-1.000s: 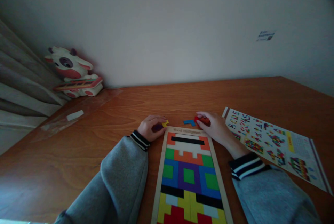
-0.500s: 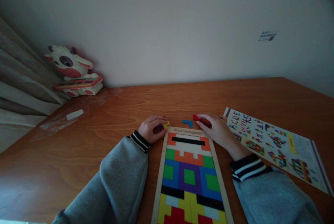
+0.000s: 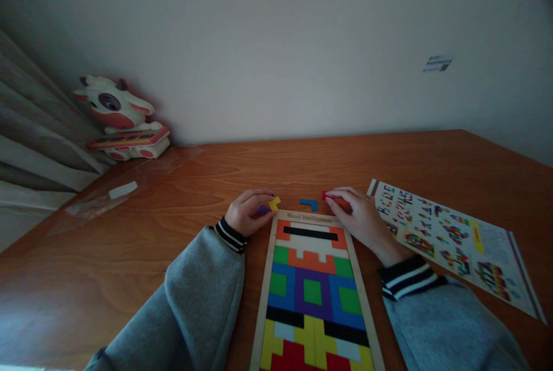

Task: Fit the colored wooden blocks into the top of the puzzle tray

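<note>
A wooden tray puzzle (image 3: 309, 217) marked "Wood Intelligence" lies before me, its colored blocks fitted in place. My left hand (image 3: 247, 214) rests by the tray's far left corner, thumb and fingers spread around a yellow block (image 3: 275, 204) and a purple block (image 3: 261, 209). Both blocks lie on the table, the purple one partly hidden by the fingers. Beyond the tray's far right corner, my right hand (image 3: 356, 214) pinches a red block (image 3: 325, 195), mostly covered by the fingertips. Between the hands lies a blue L-shaped block (image 3: 309, 204).
To the right lies a printed pattern sheet (image 3: 449, 238). A toy cow with a keyboard (image 3: 125, 120) stands at the back left, near a curtain (image 3: 38, 135). Clear plastic wrap (image 3: 93, 204) with a white label is on the table's left side.
My left fingers have spread a little and drawn back left, showing more of the yellow block. The right hand has barely moved and keeps its pinch on the red block.
</note>
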`<state>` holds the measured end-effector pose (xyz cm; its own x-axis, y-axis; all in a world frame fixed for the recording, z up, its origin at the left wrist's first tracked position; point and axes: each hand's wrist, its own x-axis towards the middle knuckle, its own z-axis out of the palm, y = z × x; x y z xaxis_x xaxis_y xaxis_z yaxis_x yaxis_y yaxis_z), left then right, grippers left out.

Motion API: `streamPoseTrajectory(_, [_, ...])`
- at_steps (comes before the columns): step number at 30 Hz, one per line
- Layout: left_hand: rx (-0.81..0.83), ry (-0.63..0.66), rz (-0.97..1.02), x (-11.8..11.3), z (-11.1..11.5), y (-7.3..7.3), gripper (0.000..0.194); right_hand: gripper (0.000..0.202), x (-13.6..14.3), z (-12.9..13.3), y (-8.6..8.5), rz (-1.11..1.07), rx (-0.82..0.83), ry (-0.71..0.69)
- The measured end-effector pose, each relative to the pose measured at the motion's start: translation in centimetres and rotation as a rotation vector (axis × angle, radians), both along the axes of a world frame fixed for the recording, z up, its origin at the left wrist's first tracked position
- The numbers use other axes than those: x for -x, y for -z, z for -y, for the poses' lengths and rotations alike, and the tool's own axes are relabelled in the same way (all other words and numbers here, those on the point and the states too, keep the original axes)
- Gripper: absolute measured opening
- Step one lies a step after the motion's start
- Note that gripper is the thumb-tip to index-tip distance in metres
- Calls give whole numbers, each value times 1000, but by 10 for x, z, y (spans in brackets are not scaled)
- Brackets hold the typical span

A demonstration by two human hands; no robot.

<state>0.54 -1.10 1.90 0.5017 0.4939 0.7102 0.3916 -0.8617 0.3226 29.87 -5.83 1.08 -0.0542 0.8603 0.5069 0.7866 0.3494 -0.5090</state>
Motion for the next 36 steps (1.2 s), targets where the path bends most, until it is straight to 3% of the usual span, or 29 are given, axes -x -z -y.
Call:
streamPoseTrajectory(6, [-112, 74, 11, -13, 14, -6, 24, 25, 45, 14, -17, -269, 153, -192])
streamPoseTrajectory(12, [-158, 140, 22, -22, 20, -5, 28, 19, 70, 16, -16, -473, 293, -299])
streamPoseTrajectory(17, [-132, 84, -128, -12, 12, -3, 36, 17, 62, 15, -11, -515, 280, -239])
streamPoseTrajectory(21, [-96, 92, -235, 15, -3, 0, 23, 22, 45, 15, -6, -515, 232, -173])
streamPoseTrajectory(25, [-31, 100, -301, 37, -14, 7, 26, 26, 34, 17, -3, -480, 224, -143])
streamPoseTrajectory(29, [11, 157, -301, 41, -18, 13, 25, 25, 36, 20, -5, -430, 240, -131])
streamPoseTrajectory(36, [26, 130, -295, 40, -18, 13, 20, 26, 34, 22, -8, -447, 234, -113])
